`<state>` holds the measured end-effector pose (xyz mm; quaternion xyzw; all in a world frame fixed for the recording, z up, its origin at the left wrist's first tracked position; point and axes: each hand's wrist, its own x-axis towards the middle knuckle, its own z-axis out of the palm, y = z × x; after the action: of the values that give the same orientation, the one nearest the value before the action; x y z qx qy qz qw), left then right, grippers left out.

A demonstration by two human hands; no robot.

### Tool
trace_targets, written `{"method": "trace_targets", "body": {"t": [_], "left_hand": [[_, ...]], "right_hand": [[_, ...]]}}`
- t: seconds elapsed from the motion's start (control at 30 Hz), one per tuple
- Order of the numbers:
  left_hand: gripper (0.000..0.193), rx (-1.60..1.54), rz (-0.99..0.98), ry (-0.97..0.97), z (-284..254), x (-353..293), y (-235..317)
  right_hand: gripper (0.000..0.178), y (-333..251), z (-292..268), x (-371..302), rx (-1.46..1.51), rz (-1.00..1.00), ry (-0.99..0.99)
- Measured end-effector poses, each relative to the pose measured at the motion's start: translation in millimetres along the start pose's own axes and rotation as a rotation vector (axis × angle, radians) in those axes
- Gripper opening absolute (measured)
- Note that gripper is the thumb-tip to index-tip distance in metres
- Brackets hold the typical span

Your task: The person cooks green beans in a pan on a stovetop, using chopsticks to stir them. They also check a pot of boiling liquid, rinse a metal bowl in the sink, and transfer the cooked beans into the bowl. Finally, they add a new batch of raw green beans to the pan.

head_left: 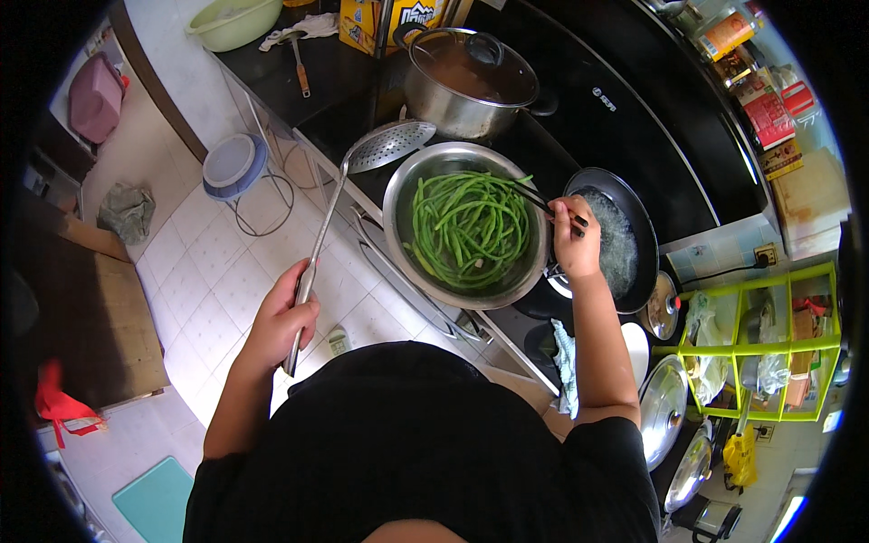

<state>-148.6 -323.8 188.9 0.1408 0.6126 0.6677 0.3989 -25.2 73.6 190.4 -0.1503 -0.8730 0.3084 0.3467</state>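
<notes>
My left hand (287, 315) is wrapped round the long handle of a metal skimmer (392, 145). The skimmer's perforated head hovers by the left rim of a steel basin (396, 214). Long green beans (471, 226) lie heaped in that basin. In my right hand (576, 237) is a pair of dark chopsticks (540, 200), their tips over the beans at the basin's right side. Right of the basin a black wok (648, 242) holds bubbling liquid (612, 244); my right hand is in front of its left rim.
A lidded steel pot (457, 100) stands behind the basin. Pot lids (663, 412) and a lime-green rack (778, 348) are at the right. A light blue cloth (565, 366) hangs at the counter edge. On the floor at left stands a round-topped stool (233, 163).
</notes>
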Motion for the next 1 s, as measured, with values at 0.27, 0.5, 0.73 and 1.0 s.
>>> {"method": "trace_targets", "body": {"t": [0.27,0.5,0.73,1.0], "left_hand": [[0.057,0.035,0.015,-0.087,-5,15,15],[0.061,0.101,-0.014,-0.284,-13,47,18],[0.062,0.538,0.149,-0.429,-15,93,-11],[0.065,1.22,0.28,-0.417,7,147,-15]], "right_hand": [[0.019,-34,12,-17,0.2,0.348,0.026],[0.002,-88,30,-74,-0.103,-0.013,0.027],[0.009,-128,15,-120,-0.075,0.132,0.183],[0.025,-150,-57,-182,-0.151,0.243,0.487]]}}
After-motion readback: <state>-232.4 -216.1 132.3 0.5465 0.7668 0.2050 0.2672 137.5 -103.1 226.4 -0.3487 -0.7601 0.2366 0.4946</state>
